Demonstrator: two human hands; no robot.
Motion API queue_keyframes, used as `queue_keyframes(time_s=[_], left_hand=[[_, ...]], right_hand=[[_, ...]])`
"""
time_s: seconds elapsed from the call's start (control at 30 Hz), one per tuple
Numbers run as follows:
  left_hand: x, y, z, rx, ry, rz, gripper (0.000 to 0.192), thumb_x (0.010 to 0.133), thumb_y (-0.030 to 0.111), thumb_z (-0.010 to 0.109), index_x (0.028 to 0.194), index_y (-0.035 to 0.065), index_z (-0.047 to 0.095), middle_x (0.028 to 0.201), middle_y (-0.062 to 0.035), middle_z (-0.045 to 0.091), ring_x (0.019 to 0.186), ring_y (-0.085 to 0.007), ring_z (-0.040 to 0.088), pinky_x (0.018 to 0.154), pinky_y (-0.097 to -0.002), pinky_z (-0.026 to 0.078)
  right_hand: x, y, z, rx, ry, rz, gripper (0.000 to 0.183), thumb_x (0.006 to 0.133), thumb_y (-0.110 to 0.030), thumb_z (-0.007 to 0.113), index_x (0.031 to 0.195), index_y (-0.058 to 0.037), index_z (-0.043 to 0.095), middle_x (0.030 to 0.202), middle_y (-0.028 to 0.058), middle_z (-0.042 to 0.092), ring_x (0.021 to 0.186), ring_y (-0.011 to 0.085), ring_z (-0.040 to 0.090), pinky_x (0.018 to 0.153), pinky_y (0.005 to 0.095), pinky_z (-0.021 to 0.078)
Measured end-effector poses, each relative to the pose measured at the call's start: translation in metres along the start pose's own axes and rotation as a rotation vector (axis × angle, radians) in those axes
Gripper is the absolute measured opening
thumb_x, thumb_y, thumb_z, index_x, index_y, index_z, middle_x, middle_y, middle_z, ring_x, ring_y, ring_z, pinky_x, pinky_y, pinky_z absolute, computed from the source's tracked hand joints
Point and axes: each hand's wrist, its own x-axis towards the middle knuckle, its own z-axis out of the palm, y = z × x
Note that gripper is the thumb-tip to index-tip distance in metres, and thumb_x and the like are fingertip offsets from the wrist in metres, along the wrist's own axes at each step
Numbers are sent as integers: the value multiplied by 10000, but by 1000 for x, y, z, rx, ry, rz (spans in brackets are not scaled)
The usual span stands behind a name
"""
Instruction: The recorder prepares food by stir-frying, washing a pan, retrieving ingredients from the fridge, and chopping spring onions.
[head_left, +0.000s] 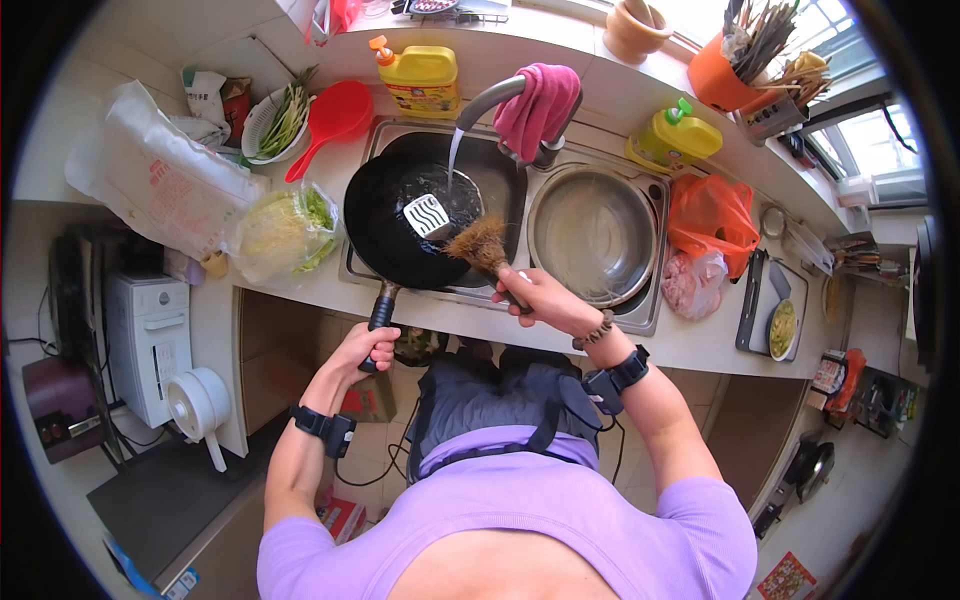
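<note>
A black wok (371, 217) rests over the left basin of the double sink, with my left hand (366, 346) closed around its handle. Water runs from the grey faucet (491, 99) into the wok. Inside lies the slotted metal head of a spatula (426, 216); its handle cannot be made out. My right hand (536, 296) grips a brown natural-fibre scrubbing brush (481, 244), whose bristles are at the wok's right side. Whether they touch the wok is unclear. To the right, a round stainless steel basin (592, 232) sits in the other sink bowl.
A pink cloth (538, 105) drapes over the faucet. Left stand bagged leafy vegetables (289, 229), a red ladle (341, 112) and a white basket (277, 127) of greens. Yellow detergent jugs (420, 81) line the back. An orange plastic bag (709, 217) and bagged meat (691, 283) lie right.
</note>
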Motion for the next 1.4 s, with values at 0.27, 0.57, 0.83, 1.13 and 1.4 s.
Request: queue_keyframes(time_s=[0.27,0.57,0.83,1.13,1.4], left_hand=[[-32,-1,31,513,343,331,173,833,82,619,702,74,506,590,5,508,457,-73,475,418,-255,434],[-26,-30,41,980,986,595,231,779,178,645,745,-39,572,654,-220,636,635,-371,667,614,-440,518],[-30,-35,51,1145,1076,727,221,770,158,662,683,-5,541,591,-139,624,549,-198,661,519,-347,509],[-20,-42,59,64,85,366,104,904,100,595,826,57,541,641,39,456,476,-49,439,443,-225,389],[14,-79,58,-476,-441,288,133,967,86,533,844,80,484,614,73,389,456,-16,391,431,-195,359]], right_hand=[[-32,0,-21,-85,189,-70,483,1014,-450,473,810,-22,567,749,11,527,597,70,479,464,233,435],[-39,3,-25,-114,174,-100,487,1010,-459,472,815,-21,563,749,9,528,588,78,493,464,242,451],[-46,-2,-20,-107,160,-135,483,1015,-446,462,804,-21,550,753,11,518,595,82,492,476,243,463],[-29,-16,9,-65,-21,-149,486,1031,-457,441,906,0,549,820,33,542,653,91,519,606,251,502],[-12,1,49,-104,-98,-43,488,1026,-476,424,1014,8,480,968,93,561,888,205,680,763,337,590]])
